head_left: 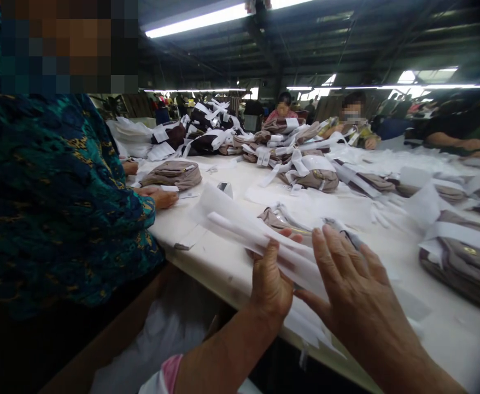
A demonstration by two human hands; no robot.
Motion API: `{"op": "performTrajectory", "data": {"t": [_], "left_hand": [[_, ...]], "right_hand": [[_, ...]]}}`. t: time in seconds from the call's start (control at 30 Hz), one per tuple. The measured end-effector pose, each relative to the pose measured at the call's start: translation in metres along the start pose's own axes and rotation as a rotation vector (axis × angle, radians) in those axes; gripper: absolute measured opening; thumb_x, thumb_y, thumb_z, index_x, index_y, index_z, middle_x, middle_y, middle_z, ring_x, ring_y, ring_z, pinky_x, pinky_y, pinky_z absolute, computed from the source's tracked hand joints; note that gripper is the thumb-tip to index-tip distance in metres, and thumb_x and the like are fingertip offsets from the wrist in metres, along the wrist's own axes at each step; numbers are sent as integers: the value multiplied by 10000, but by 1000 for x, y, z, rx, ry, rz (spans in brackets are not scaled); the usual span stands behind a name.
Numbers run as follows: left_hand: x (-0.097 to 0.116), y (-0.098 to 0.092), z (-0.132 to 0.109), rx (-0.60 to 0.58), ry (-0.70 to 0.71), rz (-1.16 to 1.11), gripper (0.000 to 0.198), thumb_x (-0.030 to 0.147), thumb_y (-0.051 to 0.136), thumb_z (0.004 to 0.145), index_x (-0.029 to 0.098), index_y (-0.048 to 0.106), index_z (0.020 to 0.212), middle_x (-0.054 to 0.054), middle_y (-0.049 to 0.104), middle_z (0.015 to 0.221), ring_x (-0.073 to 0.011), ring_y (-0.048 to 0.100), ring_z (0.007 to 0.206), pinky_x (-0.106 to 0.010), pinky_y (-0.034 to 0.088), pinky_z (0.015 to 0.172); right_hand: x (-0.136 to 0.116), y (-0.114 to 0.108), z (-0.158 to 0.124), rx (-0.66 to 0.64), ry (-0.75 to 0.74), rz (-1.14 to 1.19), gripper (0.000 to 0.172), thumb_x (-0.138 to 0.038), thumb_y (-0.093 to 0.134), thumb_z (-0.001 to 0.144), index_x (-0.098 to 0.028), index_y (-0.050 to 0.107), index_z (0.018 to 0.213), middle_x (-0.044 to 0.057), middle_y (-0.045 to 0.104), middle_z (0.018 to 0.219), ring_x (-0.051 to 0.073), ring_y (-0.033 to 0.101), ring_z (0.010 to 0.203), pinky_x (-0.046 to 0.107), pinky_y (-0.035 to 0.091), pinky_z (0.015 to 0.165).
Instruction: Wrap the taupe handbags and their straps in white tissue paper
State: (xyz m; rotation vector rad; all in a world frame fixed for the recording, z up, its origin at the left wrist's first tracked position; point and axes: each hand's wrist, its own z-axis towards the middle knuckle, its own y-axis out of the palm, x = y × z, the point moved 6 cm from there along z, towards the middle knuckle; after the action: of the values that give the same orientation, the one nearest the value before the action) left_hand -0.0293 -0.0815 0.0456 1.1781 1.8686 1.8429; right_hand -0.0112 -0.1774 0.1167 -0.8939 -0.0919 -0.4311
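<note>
A long sheet of thin white paper [248, 227], partly folded over itself, slants across in front of me. My left hand [270, 282] grips it from below at the table's front edge, thumb on top. Against the near end of the sheet, my right hand [350, 273] lies with its fingers stretched out and thumb apart. Just behind my hands is a beige fabric bag [270, 218], mostly covered by the paper and fingers. More white paper [309, 325] hangs under my hands at the edge.
A co-worker in a patterned sleeve [59, 208] stands close on my left, a hand [164, 198] near a beige bag [172, 175]. Bags wrapped with white strips [465, 251] lie at right. Piled bags [211, 128] cover the far side of the white table [211, 262], where other people sit.
</note>
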Motion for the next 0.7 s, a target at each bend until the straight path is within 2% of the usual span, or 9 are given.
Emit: {"op": "performTrajectory", "data": {"t": [0.1, 0.17, 0.27, 0.3, 0.37, 0.47, 0.53, 0.63, 0.7], "left_hand": [[-7, 1, 3, -21, 56, 7, 276, 264, 612, 755, 113, 571, 983, -113, 625, 1018, -229, 580, 1008, -346, 426, 931], [-9, -8, -1, -29, 50, 107, 311, 325, 601, 778, 151, 543, 1029, -96, 610, 1046, -216, 584, 988, -341, 451, 891], [-6, -26, -14, -163, 17, 637, 304, 388, 594, 785, 175, 560, 999, -88, 620, 947, -215, 608, 847, -347, 497, 750], [0, -28, -19, -235, 96, 899, 276, 373, 631, 755, 176, 590, 944, -82, 628, 861, -216, 607, 782, -354, 496, 721], [16, -22, -31, -428, 451, 1343, 276, 332, 681, 709, 197, 630, 944, -105, 624, 945, -274, 578, 923, -432, 432, 865], [18, -14, -38, -693, 812, 1777, 501, 310, 704, 688, 237, 551, 1159, -132, 552, 1183, -348, 419, 1180, -567, 139, 1042], [6, -18, -31, -862, 769, 1974, 457, 296, 681, 717, 231, 544, 1147, -114, 618, 1059, -310, 495, 1092, -576, 77, 1045], [-12, -26, -21, -1060, 642, 2152, 158, 299, 626, 764, 204, 605, 888, -41, 635, 764, -206, 561, 783, -528, 207, 1009], [-19, -23, -14, -1128, 658, 2192, 108, 283, 555, 816, 188, 591, 778, -32, 612, 727, -174, 534, 722, -476, 288, 951]], "right_hand": [[9, 14, -2, -42, -26, 44, 427, -204, 416, 885, -95, 405, 1298, 149, 589, 1095, 265, 579, 933, 408, 465, 798], [23, 23, -9, -32, -46, 100, 351, -218, 422, 895, -150, 487, 1233, 102, 618, 1032, 219, 605, 851, 328, 491, 703], [52, 38, -26, -17, 1, 148, 326, -301, 404, 915, -178, 541, 1185, 89, 630, 1006, 200, 618, 806, 300, 502, 649], [60, 43, -32, -26, 21, 164, 329, -315, 394, 919, -179, 551, 1174, 92, 634, 997, 202, 620, 808, 303, 507, 646], [66, 54, -48, -60, 21, 230, 317, -302, 387, 922, -183, 567, 1154, 99, 635, 991, 203, 620, 831, 309, 517, 669], [53, 64, -74, -100, -34, 381, 287, -221, 405, 910, -194, 573, 1142, 102, 627, 989, 174, 621, 846, 270, 522, 693], [40, 68, -92, -149, -69, 483, 287, -176, 412, 899, -187, 573, 1136, 101, 622, 972, 148, 624, 836, 218, 519, 687], [30, 72, -110, -262, -111, 592, 276, -154, 420, 894, -166, 569, 1126, 94, 617, 936, 122, 620, 825, 170, 509, 699], [37, 73, -111, -267, -113, 605, 275, -158, 425, 894, -164, 564, 1132, 90, 610, 928, 117, 615, 824, 164, 508, 687]]}}
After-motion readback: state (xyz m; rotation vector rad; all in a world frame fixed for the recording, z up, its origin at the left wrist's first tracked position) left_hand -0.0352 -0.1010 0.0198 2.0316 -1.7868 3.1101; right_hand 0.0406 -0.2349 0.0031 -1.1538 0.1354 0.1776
